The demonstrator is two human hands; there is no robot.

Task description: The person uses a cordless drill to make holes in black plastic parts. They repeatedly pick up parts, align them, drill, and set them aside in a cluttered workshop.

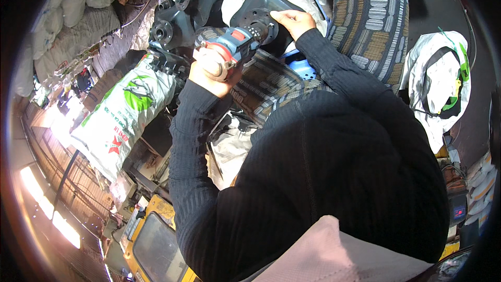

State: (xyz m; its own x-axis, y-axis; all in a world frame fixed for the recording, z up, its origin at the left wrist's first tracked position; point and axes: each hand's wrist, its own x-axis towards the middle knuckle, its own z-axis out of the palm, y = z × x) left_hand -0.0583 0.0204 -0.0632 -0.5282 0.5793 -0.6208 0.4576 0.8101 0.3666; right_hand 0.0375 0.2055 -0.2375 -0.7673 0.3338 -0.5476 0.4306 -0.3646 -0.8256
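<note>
My left hand (213, 79) is wrapped round a blue and red cordless power drill (235, 44). The drill's chuck end points up and right, against or close over the round, holed flange of a dark plastic part (263, 1). That part flares out wide behind the flange. My right hand (298, 24) has its fingertips pinched together at the right edge of the flange. Whatever may lie between those fingertips is too small to make out. Just left of the drill, several similar dark parts with round flanges (163, 32) are heaped together.
A white and green printed sack (128, 112) lies to the left. Striped patterned cushioning (370, 26) curves along the right, with a white bag (441, 81) beyond it. A blue plastic item (302, 68) sits below my right wrist. Stuffed white sacks (78, 5) are piled at far left.
</note>
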